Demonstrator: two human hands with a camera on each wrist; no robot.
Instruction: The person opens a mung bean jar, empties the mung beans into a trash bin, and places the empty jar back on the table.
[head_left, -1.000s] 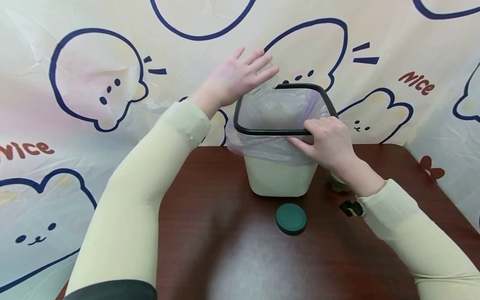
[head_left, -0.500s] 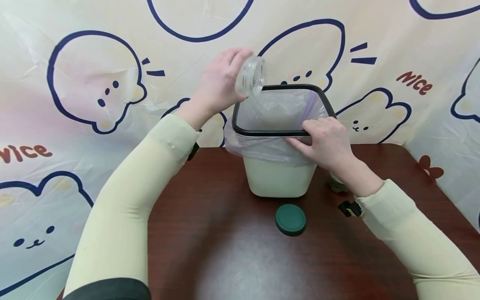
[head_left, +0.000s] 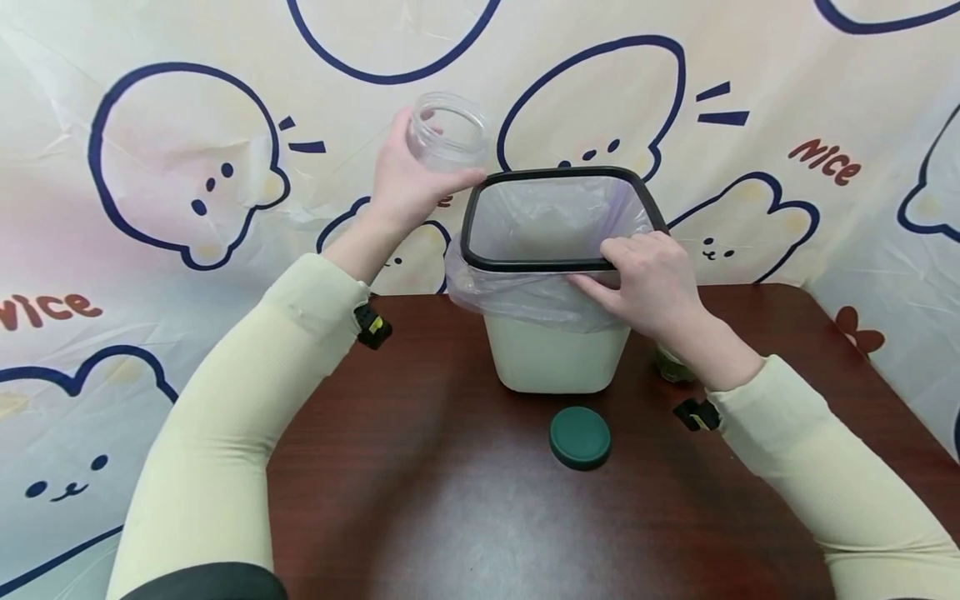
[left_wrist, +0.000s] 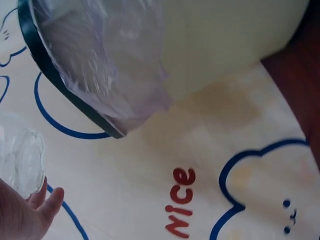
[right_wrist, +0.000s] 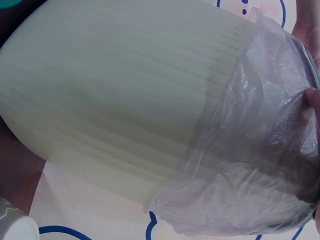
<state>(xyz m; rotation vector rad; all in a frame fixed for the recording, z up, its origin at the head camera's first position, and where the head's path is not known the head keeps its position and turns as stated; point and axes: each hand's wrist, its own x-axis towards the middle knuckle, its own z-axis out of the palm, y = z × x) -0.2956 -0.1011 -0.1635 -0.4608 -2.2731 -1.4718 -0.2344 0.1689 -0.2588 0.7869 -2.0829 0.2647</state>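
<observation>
My left hand (head_left: 405,179) holds a clear, wide-mouthed jar (head_left: 447,150) at the left of the bin's rim, its open mouth facing up. No contents show in the jar. With thumb below and fingers over the top, my right hand (head_left: 652,279) grips the front right of the black rim (head_left: 540,266) of a pale trash bin (head_left: 558,358). A translucent lilac trash bag (head_left: 525,298) lines the bin and folds down outside it. In the right wrist view the thumb (right_wrist: 313,97) presses the bag near the rim. A dark green round lid (head_left: 580,437) lies in front of the bin.
Behind my right wrist, a partly hidden greenish container (head_left: 672,367) stands on the brown table (head_left: 450,508). A cartoon-printed cloth (head_left: 360,50) hangs close behind the bin and along the right side.
My left hand has drawn left from over the bin with the jar, turning it from tipped over the opening to mouth up. The right hand has stayed on the rim.
</observation>
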